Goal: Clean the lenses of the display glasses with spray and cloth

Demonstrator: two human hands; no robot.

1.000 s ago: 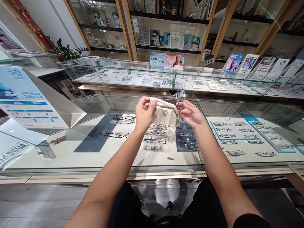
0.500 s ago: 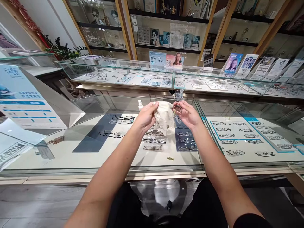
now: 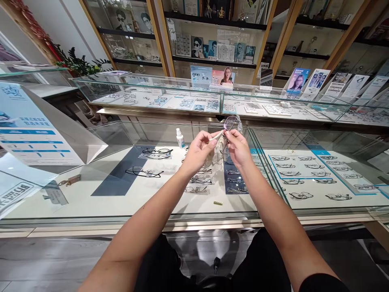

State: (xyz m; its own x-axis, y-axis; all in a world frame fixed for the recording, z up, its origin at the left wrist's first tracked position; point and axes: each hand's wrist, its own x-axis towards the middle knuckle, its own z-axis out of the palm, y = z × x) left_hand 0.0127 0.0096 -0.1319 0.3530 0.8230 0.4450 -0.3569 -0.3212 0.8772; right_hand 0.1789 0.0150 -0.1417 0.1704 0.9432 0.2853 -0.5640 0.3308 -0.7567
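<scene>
Above the glass display case, my two hands meet at a pair of thin-framed eyeglasses (image 3: 230, 123), one lens standing up above the fingers. My right hand (image 3: 239, 149) is closed, pinching the glasses. A cream cleaning cloth (image 3: 216, 137) is gripped in my closed left hand (image 3: 200, 151), its upper part pressed close against the glasses and the rest hanging down between the hands. The fingers partly hide the lower part of the frame. Just left of my left hand a small white spray bottle (image 3: 180, 138) stands upright on the case.
Rows of eyeglasses (image 3: 199, 179) lie under the glass of the case (image 3: 212, 217), on white and dark panels. A folded sign (image 3: 33, 121) stands at the left. Behind, a second display case (image 3: 152, 109) runs across, with brochures (image 3: 298, 81) on top.
My left hand has moved right and up, bringing the cloth against the glasses. The glasses have turned in my right hand, and the spray bottle is now fully visible.
</scene>
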